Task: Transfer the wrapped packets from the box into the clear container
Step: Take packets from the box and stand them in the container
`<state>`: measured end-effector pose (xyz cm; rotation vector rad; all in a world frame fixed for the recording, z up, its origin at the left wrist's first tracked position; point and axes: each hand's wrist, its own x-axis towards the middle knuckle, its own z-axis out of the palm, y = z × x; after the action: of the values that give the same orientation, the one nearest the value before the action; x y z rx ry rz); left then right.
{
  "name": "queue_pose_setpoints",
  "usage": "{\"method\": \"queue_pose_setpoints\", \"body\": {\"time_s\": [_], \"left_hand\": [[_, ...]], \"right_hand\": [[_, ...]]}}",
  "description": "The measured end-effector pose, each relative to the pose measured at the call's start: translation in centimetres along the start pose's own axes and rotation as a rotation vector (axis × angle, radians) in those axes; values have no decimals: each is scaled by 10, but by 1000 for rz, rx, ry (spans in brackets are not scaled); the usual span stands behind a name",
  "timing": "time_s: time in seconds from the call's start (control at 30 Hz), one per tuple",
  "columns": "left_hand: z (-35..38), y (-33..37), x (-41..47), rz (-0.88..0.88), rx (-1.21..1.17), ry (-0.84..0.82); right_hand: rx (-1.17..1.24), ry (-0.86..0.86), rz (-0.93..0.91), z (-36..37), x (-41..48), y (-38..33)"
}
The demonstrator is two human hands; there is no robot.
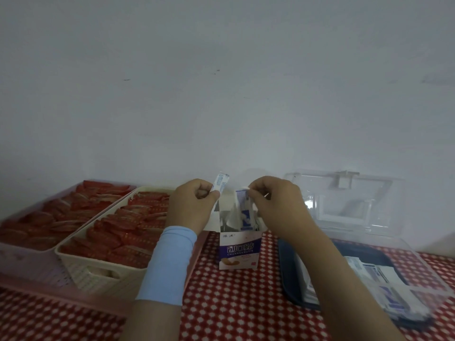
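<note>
1. While both hands are up over the box (237, 252), each one has a wrapped packet.
2. Left hand (192, 205): above the box's left flap, fingers curled round one white-and-blue packet (220, 184), which sticks up clear of the box.
3. Right hand (273, 205): above the box's right edge, fingertips pinching the top of a second packet (243, 210). Its lower end is down inside the open box.
4. Box stands upright on the checked cloth (234, 303), top flaps open, purple label facing the camera.
5. Clear container (384, 236): right of the box, lid (344, 200) swung up against the wall, more packets (376, 273) lying inside. It sits on a dark blue tray (293, 274).
6. Left of the box: cream basket (93, 271), then a pink basket (29, 262) further out, both full of red wrappers (118, 230).
7. Light blue sleeve (170, 264) on the left forearm.
</note>
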<state>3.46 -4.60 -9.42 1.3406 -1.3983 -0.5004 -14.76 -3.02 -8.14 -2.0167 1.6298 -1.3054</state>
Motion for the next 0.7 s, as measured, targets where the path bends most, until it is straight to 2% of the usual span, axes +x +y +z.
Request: {"method": "queue_pose_setpoints", "body": {"time_s": [0.07, 0.13, 0.23, 0.33, 0.47, 0.57, 0.7], "left_hand": [[1, 3, -1, -8, -25, 30], [2, 8, -4, -19, -59, 31], [3, 19, -8, -79, -205, -77], [2, 24, -11, -179, -379, -301], [0, 24, -14, -271, -539, -463], [-4, 24, -16, -275, -522, -521], [-7, 26, -16, -242, -506, -511]], "right_hand": [[21, 117, -17, -4, 0, -1], [140, 171, -21, -5, 0, -3], [380, 95, 7, -4, -1, -10], [323, 44, 9, 0, 0, -10], [379, -19, 34, -3, -1, -11], [482, -79, 22, -10, -4, -17], [518, -101, 15, -15, -7, -21]]}}
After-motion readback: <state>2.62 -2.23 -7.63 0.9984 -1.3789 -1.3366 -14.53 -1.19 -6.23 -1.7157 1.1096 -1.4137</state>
